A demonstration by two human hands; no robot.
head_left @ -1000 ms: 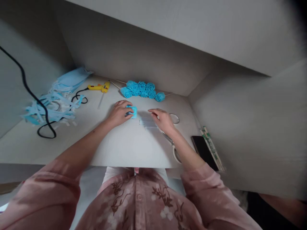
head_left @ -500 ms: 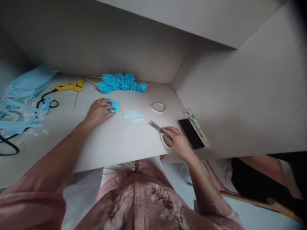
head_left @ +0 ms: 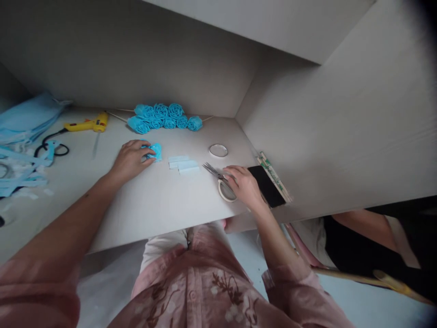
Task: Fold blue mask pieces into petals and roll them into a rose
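Observation:
My left hand [head_left: 131,159] rests on the table with its fingers curled on a small crinkled bright-blue piece [head_left: 156,152], whose kind I cannot make out. My right hand [head_left: 244,184] is closed at the handle end of a pair of scissors [head_left: 212,171]; the blades point left and away, and the fingers hide most of the handles. Just under the scissors and hand lies a cream tape roll [head_left: 222,193]. Between my hands lie several pale-blue strips [head_left: 184,165]. Beyond them a row of blue paper-like roses [head_left: 164,117] on thin sticks lies along the back.
A yellow glue gun [head_left: 87,124] with a black cord lies at the back left, beside blue face masks [head_left: 30,116] and scattered strips [head_left: 20,180]. A thin ring [head_left: 218,151] lies mid-right. A black phone [head_left: 268,184] and green-white packets [head_left: 273,171] lie along the right wall [head_left: 324,136].
The view has shifted slightly, so the things on the table appear further left. My right hand and the scissors have moved slightly over the tape roll. My left hand stays at the blue piece.

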